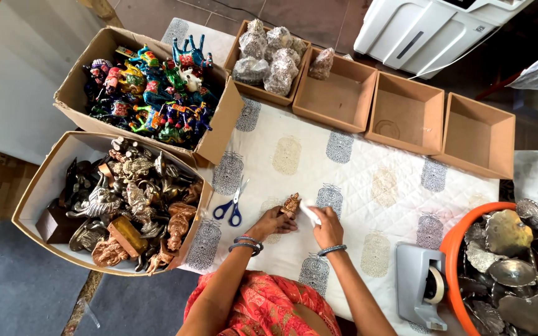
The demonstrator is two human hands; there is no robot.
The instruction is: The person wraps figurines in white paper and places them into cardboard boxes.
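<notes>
My left hand (275,223) grips a small bronze-coloured figurine (291,203) and holds it upright on the white patterned cloth (356,168). My right hand (328,227) is just to its right, fingers closed on a small white piece (309,213) that reaches toward the figurine. Both wrists wear bangles. Blue-handled scissors (231,205) lie on the cloth to the left of my left hand.
A box of metal figurines (126,208) and a box of painted colourful figurines (151,93) stand at the left. Along the far edge: a box of wrapped bundles (268,56) and three brown boxes (406,112). A grey tape dispenser (421,283) and an orange tub of metal pieces (512,267) sit at the right.
</notes>
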